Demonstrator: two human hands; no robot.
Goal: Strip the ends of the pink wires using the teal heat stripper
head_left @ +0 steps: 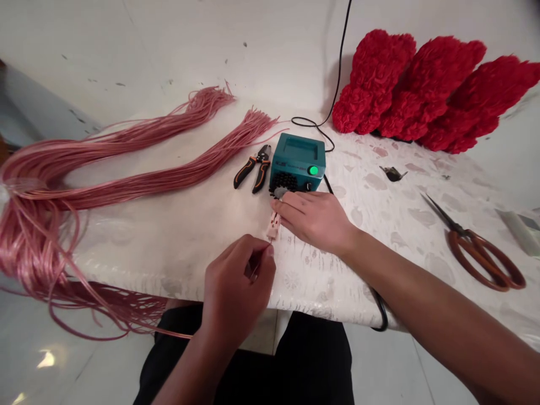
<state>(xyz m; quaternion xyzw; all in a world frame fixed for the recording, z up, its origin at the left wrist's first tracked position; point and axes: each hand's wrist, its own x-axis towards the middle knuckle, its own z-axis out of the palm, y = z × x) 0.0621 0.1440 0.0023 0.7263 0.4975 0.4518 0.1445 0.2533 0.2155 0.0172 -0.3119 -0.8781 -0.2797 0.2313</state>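
Strand (255, 271) getting pinched between left hand (236, 287) fingers, beside pale pink plastic piece (273, 226); right hand (314, 220) pressing near piece, grip unclear, teal box (297, 163) just ahead.

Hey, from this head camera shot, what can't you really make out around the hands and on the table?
Head view:
The thin item that the left hand pinches: mostly hidden by its fingers.
The label on the teal unit: too small to read.
The small dark piece: too small to identify.
The grey strip: cut off by the right edge.
The gathered end of the pink strands: cut off by the left edge.
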